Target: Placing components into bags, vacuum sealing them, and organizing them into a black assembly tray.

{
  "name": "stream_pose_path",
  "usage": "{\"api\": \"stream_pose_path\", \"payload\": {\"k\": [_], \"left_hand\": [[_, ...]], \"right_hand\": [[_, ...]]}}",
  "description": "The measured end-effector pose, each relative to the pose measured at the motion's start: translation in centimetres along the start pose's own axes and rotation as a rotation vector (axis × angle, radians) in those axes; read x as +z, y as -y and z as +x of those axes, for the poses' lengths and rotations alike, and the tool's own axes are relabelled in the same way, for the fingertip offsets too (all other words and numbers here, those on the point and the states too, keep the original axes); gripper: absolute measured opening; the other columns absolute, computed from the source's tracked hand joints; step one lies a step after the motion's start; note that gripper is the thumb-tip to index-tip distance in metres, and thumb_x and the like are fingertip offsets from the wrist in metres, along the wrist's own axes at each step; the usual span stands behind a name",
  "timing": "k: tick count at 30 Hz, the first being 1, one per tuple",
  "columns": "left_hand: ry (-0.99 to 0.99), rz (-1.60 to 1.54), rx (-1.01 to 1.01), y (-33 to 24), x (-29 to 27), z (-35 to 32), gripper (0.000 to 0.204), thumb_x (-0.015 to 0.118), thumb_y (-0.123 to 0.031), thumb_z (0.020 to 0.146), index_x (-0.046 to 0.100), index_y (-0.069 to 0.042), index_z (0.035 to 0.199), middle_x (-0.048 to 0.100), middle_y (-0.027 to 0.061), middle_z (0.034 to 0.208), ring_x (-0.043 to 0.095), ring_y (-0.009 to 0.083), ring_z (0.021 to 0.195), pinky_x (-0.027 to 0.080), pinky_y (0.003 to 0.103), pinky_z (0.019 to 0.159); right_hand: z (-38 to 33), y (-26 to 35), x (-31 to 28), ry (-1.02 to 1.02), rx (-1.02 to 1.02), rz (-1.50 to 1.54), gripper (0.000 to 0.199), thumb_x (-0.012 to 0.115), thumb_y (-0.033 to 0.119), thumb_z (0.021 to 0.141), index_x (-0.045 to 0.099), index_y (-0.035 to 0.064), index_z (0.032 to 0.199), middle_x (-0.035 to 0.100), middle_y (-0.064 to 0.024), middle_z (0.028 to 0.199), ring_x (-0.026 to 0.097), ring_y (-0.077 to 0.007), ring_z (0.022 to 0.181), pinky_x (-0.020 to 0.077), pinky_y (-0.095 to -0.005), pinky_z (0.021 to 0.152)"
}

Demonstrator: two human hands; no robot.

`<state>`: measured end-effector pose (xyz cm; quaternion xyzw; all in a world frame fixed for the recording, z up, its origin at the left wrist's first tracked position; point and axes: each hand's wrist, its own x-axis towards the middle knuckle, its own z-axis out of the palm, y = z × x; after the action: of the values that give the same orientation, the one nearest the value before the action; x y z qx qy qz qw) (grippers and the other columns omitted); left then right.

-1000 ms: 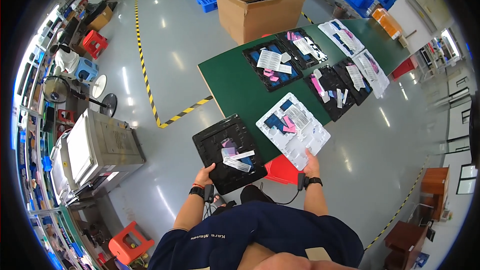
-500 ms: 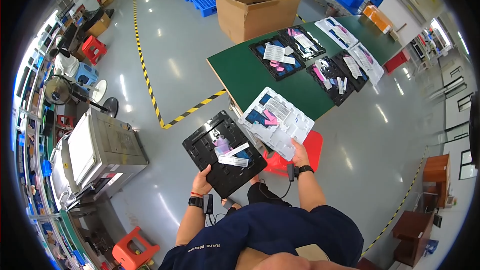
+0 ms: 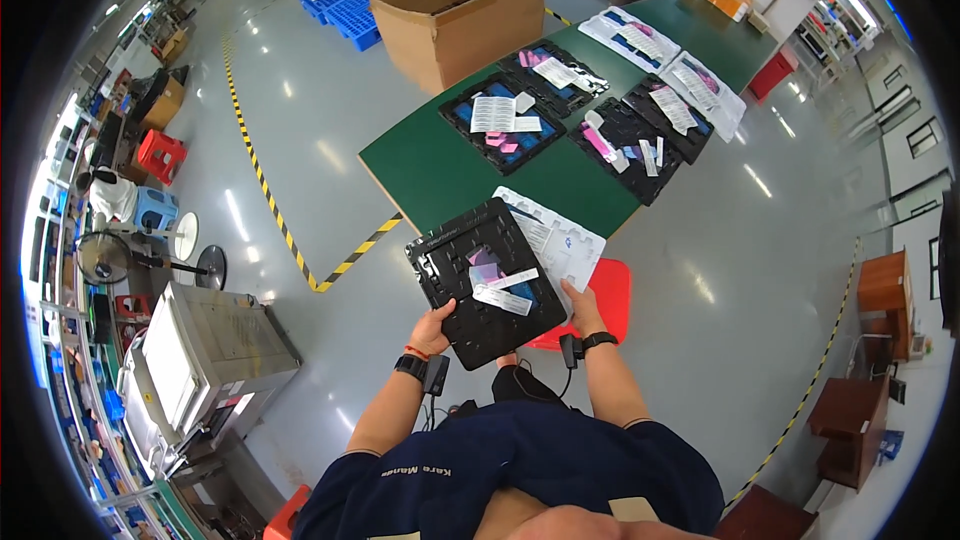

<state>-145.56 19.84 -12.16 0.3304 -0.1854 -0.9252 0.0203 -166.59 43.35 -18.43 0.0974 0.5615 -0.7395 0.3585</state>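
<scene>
My left hand (image 3: 430,328) is closed on the near left edge of a black plastic tray (image 3: 465,325). White label strips (image 3: 505,298) and purple pieces lie in that tray. A white plastic tray (image 3: 577,252) is gripped at its near edge by my right hand (image 3: 583,306). The black tray overlaps the left part of the white one and hides much of what it carries; a white printed sheet still shows there. Both trays are held roughly flat in front of me, by the near edge of a green table (image 3: 420,162).
More black trays (image 3: 505,120) and white trays (image 3: 625,38) with papers and pink pieces lie on the table. A large cardboard box (image 3: 455,20) stands behind it. Under my trays is a red stool (image 3: 610,300). A grey metal cabinet (image 3: 235,340) and a fan (image 3: 105,258) are at left.
The black tray has moved right and up, now lapping over the white tray. My left hand moved with it. The view has shifted, with the table appearing further left.
</scene>
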Motion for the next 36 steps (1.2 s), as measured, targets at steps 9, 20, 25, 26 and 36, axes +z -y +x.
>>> {"api": "stream_pose_path", "payload": {"k": [9, 20, 25, 26, 36], "left_hand": [[0.024, 0.197, -0.089, -2.5, 4.2, 5.9, 0.026, 0.06, -0.013, 0.084, 0.055, -0.001, 0.106, 0.062, 0.0103, 0.098, 0.062, 0.0234, 0.087, 0.051, 0.037, 0.08], [0.04, 0.768, -0.111, -7.2, 9.0, 12.3, 0.039, 0.07, -0.012, 0.074, 0.052, 0.001, 0.106, 0.062, 0.0121, 0.094, 0.062, 0.0231, 0.083, 0.052, 0.036, 0.074], [-0.074, 1.626, 0.475, -6.8, 7.9, 14.9, 0.057, 0.077, -0.026, 0.063, 0.05, 0.003, 0.104, 0.06, 0.02, 0.091, 0.06, 0.0316, 0.086, 0.048, 0.037, 0.075], [-0.078, 1.741, 0.579, -6.6, 7.8, 14.9, 0.058, 0.077, -0.027, 0.063, 0.05, 0.003, 0.105, 0.058, 0.0208, 0.093, 0.058, 0.0337, 0.088, 0.048, 0.039, 0.076], [-0.078, 2.085, 0.548, -7.5, 9.8, 12.4, 0.069, 0.071, -0.044, 0.066, 0.046, -0.002, 0.113, 0.05, 0.0191, 0.103, 0.05, 0.0367, 0.095, 0.045, 0.042, 0.079]], "right_hand": [[-1.1, 3.5, -2.4, -0.205, -0.413, -0.477, 0.023, 0.057, 0.021, 0.086, 0.053, 0.0001, 0.096, 0.056, -0.0025, 0.075, 0.051, -0.008, 0.064, 0.0414, -0.0223, 0.055], [-4.3, 3.1, 1.7, -0.091, -0.165, -0.573, 0.025, 0.071, 0.016, 0.073, 0.055, -0.0003, 0.083, 0.056, -0.0043, 0.06, 0.052, -0.0105, 0.05, 0.041, -0.0257, 0.045], [-4.2, 4.7, 2.3, -0.206, -0.18, -1.034, 0.034, 0.071, 0.031, 0.069, 0.058, -0.0001, 0.07, 0.058, -0.0114, 0.063, 0.059, -0.0241, 0.059, 0.0462, -0.0335, 0.056], [-3.4, 5.1, 1.9, -0.226, -0.183, -1.033, 0.034, 0.071, 0.031, 0.069, 0.058, -0.0001, 0.07, 0.058, -0.0114, 0.063, 0.059, -0.0241, 0.059, 0.0462, -0.0335, 0.056], [12.5, 13.9, -6.6, -0.864, -0.378, -0.923, 0.04, 0.066, 0.031, 0.076, 0.059, -0.0027, 0.095, 0.062, -0.0159, 0.084, 0.059, -0.0242, 0.071, 0.0466, -0.0332, 0.062]]}}
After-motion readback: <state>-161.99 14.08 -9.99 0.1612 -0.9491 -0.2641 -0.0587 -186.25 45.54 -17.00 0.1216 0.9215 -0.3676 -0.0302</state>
